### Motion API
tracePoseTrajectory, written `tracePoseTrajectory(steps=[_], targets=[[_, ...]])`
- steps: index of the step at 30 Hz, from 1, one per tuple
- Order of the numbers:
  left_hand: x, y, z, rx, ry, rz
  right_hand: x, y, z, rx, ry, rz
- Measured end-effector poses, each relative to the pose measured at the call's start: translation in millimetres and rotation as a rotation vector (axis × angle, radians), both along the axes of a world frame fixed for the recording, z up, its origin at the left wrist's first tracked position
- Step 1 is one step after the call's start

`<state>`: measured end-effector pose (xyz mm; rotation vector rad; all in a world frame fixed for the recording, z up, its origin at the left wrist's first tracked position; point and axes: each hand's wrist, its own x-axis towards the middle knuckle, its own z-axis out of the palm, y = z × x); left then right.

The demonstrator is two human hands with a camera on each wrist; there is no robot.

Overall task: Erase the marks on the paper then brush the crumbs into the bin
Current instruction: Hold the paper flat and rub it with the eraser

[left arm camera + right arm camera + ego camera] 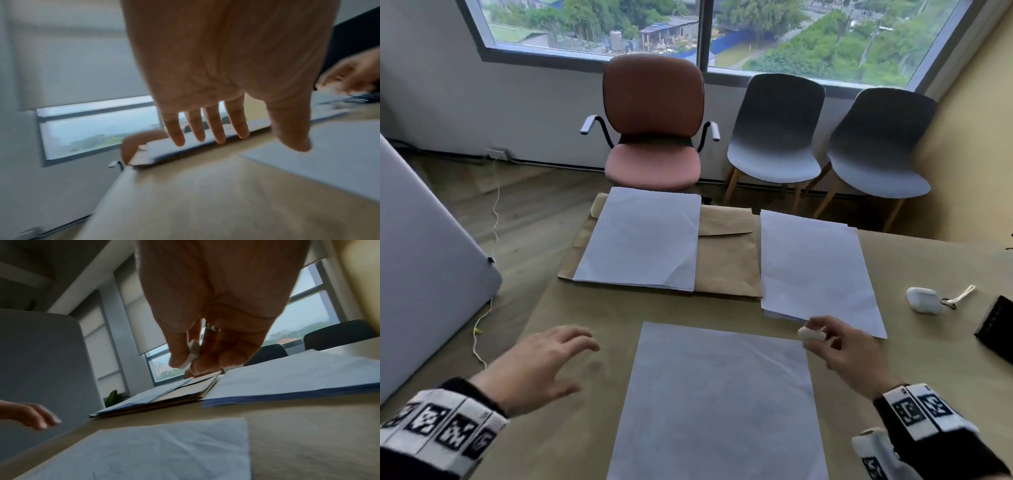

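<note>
Your right hand [849, 349] hangs above the far right corner of the sheet of paper [719, 404], its grip pinched narrow on a small white eraser [812, 334] between thumb and fingertips [179, 360]. Your left hand [541, 363] hovers with its grip wide and empty, fingers spread over the bare bench [571, 428] just left of the sheet. The paper lies flat in front of you, thin and faintly creased, with pale pencil lines visible in the right wrist view; it looks light enough to slide or wrinkle under rubbing, so a flat palm on it near the marks would likely steady it best. The eraser appears soft and rounded, best held short near its working end. Beyond lie a second sheet [643, 240] on a brown envelope [726, 260] and a stack of paper [815, 267], matte on the bench's smooth tan top. No bin shows in any view.
</note>
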<state>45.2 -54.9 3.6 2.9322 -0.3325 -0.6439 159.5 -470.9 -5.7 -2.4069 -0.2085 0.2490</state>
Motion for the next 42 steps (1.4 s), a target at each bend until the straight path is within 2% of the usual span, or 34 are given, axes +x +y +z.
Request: tracePoseTrajectory(steps=[2,3,6,8,12,14,17,21,26,29,33,39,42], targets=[[19.4,-13.1,-19.7,0.1,0.022,-0.07,1.0,10.6,-1.9,0.017,0.01,0.074],[23.1,-19.0,-31.2,0.118,0.057,-0.052,0.9,13.8,-3.8,0.025,0.013,0.112],[25.9,-41.4,-45.5,0.104,0.227,-0.123,-3.1,18.9,-10.5,-0.009,0.009,0.193],[30.9,-49.8,-63.5,0.067,0.024,-0.158,-7.6,19.1,-14.5,-0.018,0.006,0.22],[25.9,-54.2,-72.9,0.057,0.078,-0.047,-13.4,24.6,-19.5,-0.038,-0.034,0.286],[23.2,-60.0,-66.9,0.086,0.113,-0.045,-17.1,37.7,-17.3,-0.051,-0.043,0.337],[13.2,-76.5,-56.8,0.17,0.078,-0.074,-27.9,70.3,-13.0,-0.057,-0.032,0.446],[5.3,-91.9,-52.4,0.174,0.031,-0.077,-47.9,117.7,-13.6,-0.044,0.012,0.559],[1.4,-100.0,-61.6,0.096,0.09,0.015,-55.5,161.9,-26.3,-0.135,0.057,0.543],[-1.1,-98.7,-67.0,0.068,0.063,0.065,-49.1,174.9,-35.5,-0.205,0.051,0.451],[0.5,-95.0,-67.5,0.068,0.072,0.061,-47.9,180.9,-41.4,-0.207,0.026,0.337],[0.0,-95.6,-67.0,0.091,0.095,0.046,-73.0,179.8,-41.2,-0.27,0.114,0.544],[-1.0,-95.9,-66.7,0.094,0.101,0.046,-55.9,185.6,-40.2,-0.236,0.029,0.398]])
